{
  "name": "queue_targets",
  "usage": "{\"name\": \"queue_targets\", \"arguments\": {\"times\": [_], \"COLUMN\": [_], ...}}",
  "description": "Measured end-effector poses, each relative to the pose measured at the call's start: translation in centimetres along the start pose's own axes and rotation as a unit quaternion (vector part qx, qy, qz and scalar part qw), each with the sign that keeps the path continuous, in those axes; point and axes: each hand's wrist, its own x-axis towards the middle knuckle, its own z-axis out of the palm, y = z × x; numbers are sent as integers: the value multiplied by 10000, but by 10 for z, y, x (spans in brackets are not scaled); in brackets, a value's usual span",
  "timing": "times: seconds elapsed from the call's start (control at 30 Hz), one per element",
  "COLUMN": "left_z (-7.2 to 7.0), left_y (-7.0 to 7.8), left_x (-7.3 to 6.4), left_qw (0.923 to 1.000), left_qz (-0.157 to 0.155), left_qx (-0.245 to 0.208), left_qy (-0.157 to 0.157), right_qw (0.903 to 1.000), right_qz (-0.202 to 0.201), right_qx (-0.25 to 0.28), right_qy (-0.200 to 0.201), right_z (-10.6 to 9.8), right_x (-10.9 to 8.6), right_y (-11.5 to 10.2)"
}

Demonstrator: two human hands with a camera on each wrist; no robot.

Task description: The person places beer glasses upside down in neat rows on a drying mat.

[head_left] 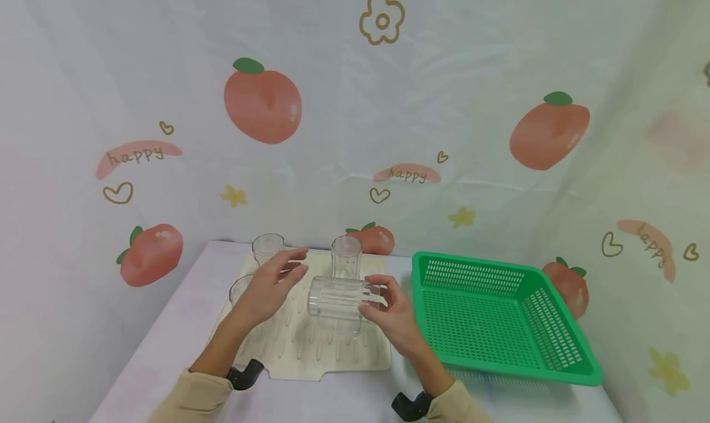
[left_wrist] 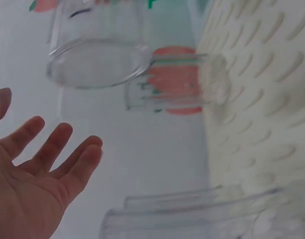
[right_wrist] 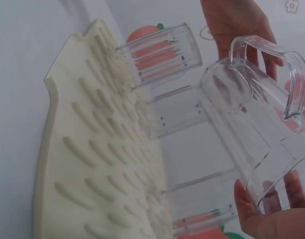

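My right hand (head_left: 394, 318) grips a clear mug (head_left: 333, 296) near one end, thumb on the near side and fingers over the far side. The mug lies sideways above the cream ridged mat (head_left: 299, 349); its squared handle (right_wrist: 295, 84) shows in the right wrist view. To the left, my left hand (head_left: 272, 290) is raised over the mat with its fingers spread and loosely bent, holding nothing. Three clear glasses stand on the mat: one at the back left (head_left: 269, 244), one at the back right (head_left: 346, 256), and one at the left (head_left: 240, 287), partly hidden by my left forearm.
A green perforated plastic basket (head_left: 499, 364) stands on the table to the right of the mat. Behind the table hangs a pale cloth (head_left: 333, 102) printed with fruit and hearts. The mat has a notched front edge.
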Motion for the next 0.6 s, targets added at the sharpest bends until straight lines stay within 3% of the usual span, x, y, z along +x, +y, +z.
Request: {"name": "queue_targets", "arguments": {"times": [0.23,0.4,0.5,0.6], "left_z": [26,38,42,44], "left_y": [-6,-14,-19,-21], "left_x": [-3,-5,-6,-5], "left_qw": [9950,9826,9741,9713], "left_qz": [-554,-1038,-1180,-1108], "left_qx": [-394,-1056,-1498,-1745], "left_qy": [-738,-1123,-1214,-1173], "right_qw": [9996,9988,9984,9981], "right_qz": [-250,-394,-392,-408], "right_qx": [91,250,346,390], "right_qy": [-120,-168,-224,-262], "right_z": [2,3,3,4], "right_x": [-2,-4,-5,-6], "right_y": [-1,1,3,4]}}
